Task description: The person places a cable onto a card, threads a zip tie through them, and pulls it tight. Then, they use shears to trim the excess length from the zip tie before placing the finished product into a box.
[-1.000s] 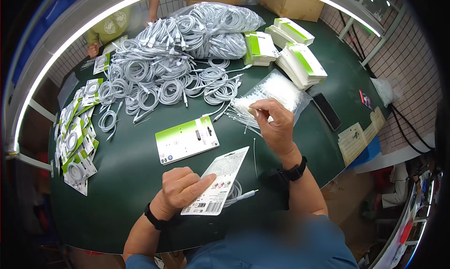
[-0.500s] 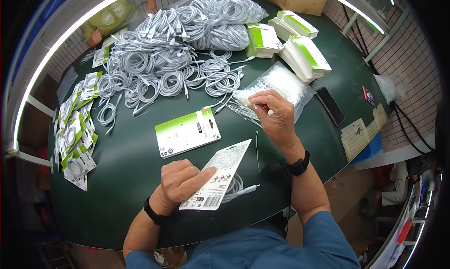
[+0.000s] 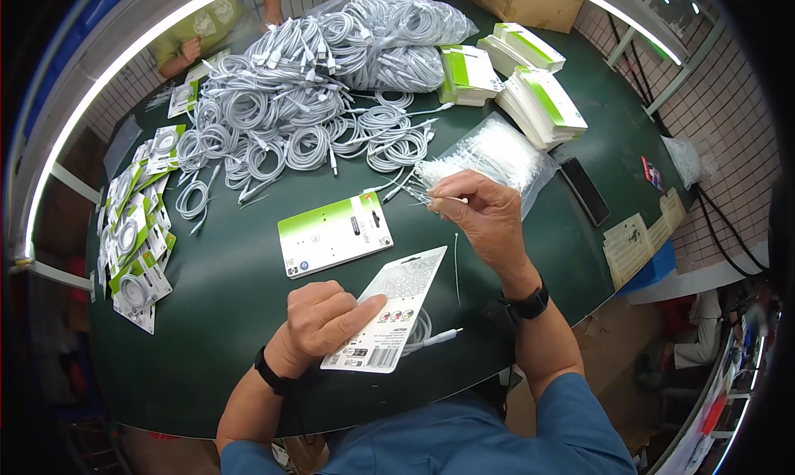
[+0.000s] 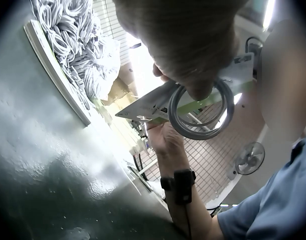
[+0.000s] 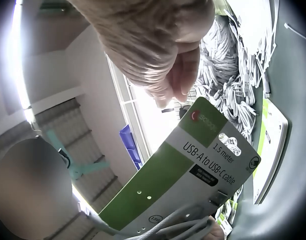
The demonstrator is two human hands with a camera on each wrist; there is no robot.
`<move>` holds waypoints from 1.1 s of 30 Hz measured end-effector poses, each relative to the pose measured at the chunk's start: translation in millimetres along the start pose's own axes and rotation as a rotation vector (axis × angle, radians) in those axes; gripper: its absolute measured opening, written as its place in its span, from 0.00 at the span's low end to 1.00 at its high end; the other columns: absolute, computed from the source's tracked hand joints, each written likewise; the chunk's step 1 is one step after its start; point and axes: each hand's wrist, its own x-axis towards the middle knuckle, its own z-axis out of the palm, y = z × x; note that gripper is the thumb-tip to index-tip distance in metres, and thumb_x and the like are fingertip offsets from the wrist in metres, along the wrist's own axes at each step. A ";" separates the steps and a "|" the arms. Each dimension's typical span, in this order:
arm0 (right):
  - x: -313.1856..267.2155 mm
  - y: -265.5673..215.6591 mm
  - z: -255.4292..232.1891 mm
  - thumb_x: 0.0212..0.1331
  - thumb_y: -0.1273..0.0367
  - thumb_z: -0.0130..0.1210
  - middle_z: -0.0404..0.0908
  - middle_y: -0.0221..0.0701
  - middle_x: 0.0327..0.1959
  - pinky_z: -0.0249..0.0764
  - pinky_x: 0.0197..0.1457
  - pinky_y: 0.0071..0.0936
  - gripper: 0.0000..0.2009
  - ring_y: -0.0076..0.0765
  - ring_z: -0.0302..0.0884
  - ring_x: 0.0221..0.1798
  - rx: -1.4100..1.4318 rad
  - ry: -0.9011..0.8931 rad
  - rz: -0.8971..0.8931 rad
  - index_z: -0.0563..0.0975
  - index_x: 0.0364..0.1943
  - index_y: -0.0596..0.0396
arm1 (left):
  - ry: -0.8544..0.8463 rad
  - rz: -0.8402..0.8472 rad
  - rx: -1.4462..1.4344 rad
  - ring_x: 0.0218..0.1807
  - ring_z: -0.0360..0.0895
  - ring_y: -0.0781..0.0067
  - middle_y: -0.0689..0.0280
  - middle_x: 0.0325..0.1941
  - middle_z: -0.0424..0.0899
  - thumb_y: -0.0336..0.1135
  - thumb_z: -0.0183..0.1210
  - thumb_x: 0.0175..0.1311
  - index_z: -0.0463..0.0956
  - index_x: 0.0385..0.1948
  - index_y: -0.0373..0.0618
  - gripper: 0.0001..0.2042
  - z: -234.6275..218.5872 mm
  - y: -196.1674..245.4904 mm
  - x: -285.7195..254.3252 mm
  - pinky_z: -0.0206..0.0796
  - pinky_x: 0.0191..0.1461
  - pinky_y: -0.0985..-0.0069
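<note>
My left hand point(image 3: 325, 322) grips a white and green cable packaging card point(image 3: 396, 309), thumb on its printed back. Against the card's far side lies a coiled grey cable point(image 4: 225, 112), its plug end point(image 3: 447, 335) poking out to the right. In the right wrist view the card's front point(image 5: 193, 165) reads "USB-A to USB-C cable". My right hand point(image 3: 484, 222) is raised to the right of the card, by the bag of white cable ties point(image 3: 497, 156). Its thumb and forefinger pinch a thin white cable tie point(image 3: 464, 200), mostly hidden by the fingers.
A stack of blank cards point(image 3: 335, 235) lies ahead of the left hand, and a loose cable tie point(image 3: 456, 268) beside it. Behind is a heap of cables point(image 3: 273, 102); packed cards point(image 3: 132, 251) pile at left. More card stacks point(image 3: 542, 106) and a phone point(image 3: 584, 192) are right.
The right hand has turned and shifted slightly down, and the white tie's end now shows between its thumb and forefinger. The left hand keeps its hold on the card, nearly still.
</note>
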 end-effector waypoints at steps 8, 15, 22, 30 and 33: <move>-4.2 -15.3 6.9 0.57 0.85 0.68 0.91 0.36 0.42 0.87 0.48 0.25 0.10 0.31 0.90 0.43 -0.060 -0.308 -0.144 0.89 0.39 0.56 | -0.089 0.103 0.038 0.21 0.68 0.79 0.75 0.23 0.71 0.34 0.74 0.48 0.89 0.51 0.44 0.23 -5.6 9.3 2.4 0.56 0.22 0.76; -13.6 -57.5 27.6 0.56 0.82 0.73 0.92 0.39 0.37 0.86 0.40 0.25 0.07 0.32 0.92 0.41 -0.067 -0.355 -0.128 0.87 0.37 0.60 | -0.068 0.175 0.034 0.21 0.64 0.83 0.78 0.20 0.63 0.35 0.69 0.48 0.88 0.48 0.42 0.21 -8.0 22.1 13.3 0.54 0.20 0.78; -20.6 -73.3 39.2 0.50 0.85 0.71 0.92 0.41 0.34 0.86 0.38 0.27 0.10 0.36 0.92 0.38 -0.108 -0.462 -0.214 0.86 0.35 0.60 | -0.092 0.166 0.000 0.23 0.70 0.82 0.72 0.29 0.76 0.39 0.74 0.47 0.87 0.55 0.50 0.27 -5.2 29.5 0.6 0.57 0.22 0.79; -28.7 -76.3 42.7 0.54 0.80 0.74 0.88 0.47 0.33 0.82 0.30 0.21 0.09 0.28 0.87 0.29 -0.049 -0.340 -0.064 0.83 0.34 0.59 | -0.095 0.153 -0.012 0.23 0.70 0.82 0.72 0.29 0.76 0.39 0.73 0.48 0.87 0.57 0.49 0.28 -3.1 27.9 -0.8 0.57 0.22 0.79; -26.3 -75.6 41.8 0.56 0.80 0.73 0.88 0.48 0.34 0.82 0.29 0.20 0.08 0.27 0.86 0.28 -0.068 -0.398 -0.094 0.83 0.35 0.60 | -0.096 0.153 -0.013 0.23 0.70 0.81 0.72 0.29 0.76 0.39 0.73 0.49 0.87 0.57 0.49 0.28 -3.1 28.0 -0.5 0.58 0.22 0.79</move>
